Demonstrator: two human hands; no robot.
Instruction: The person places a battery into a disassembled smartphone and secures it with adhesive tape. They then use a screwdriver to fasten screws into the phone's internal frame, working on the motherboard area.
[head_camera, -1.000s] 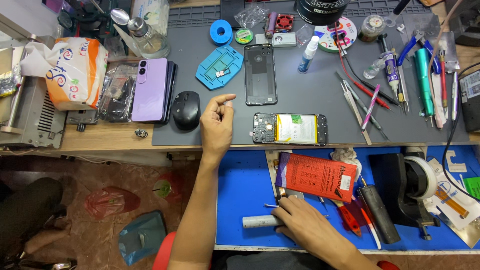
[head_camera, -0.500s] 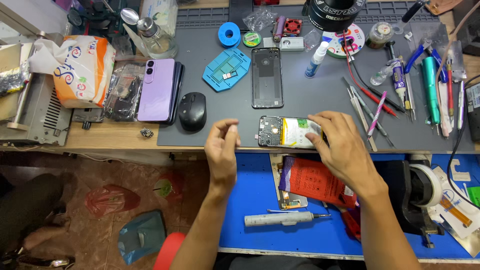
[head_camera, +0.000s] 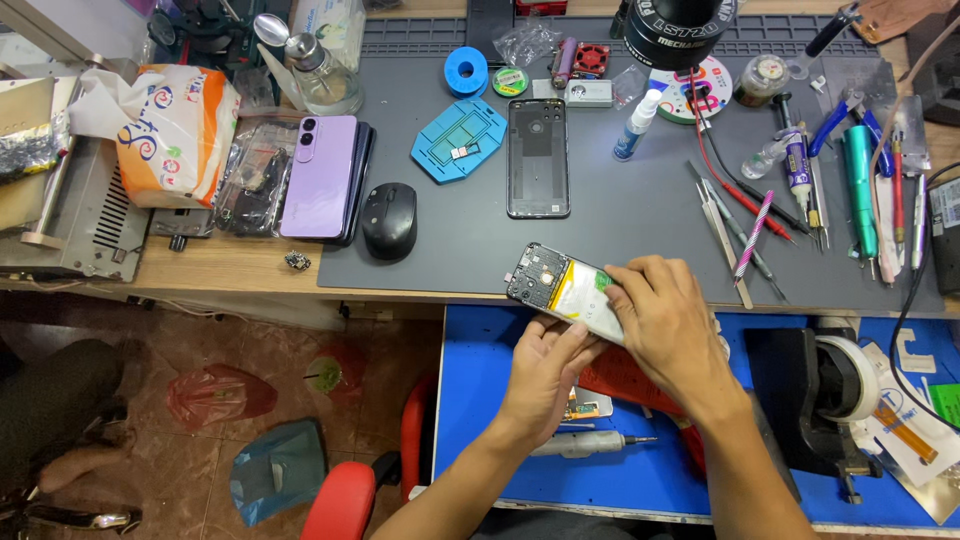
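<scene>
Opened phone (head_camera: 562, 288) lifted off grey mat (head_camera: 640, 220), left hand (head_camera: 545, 370) cupped beneath, right hand (head_camera: 668, 325) apparently pinching its edge: slip risks dropping exposed board.

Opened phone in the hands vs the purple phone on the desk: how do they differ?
The opened phone is held off the desk by the left hand and right hand; the purple phone lies flat, untouched. The opened phone shows its board and battery; the purple phone has its back cover on. Both are slim rectangles.
</scene>
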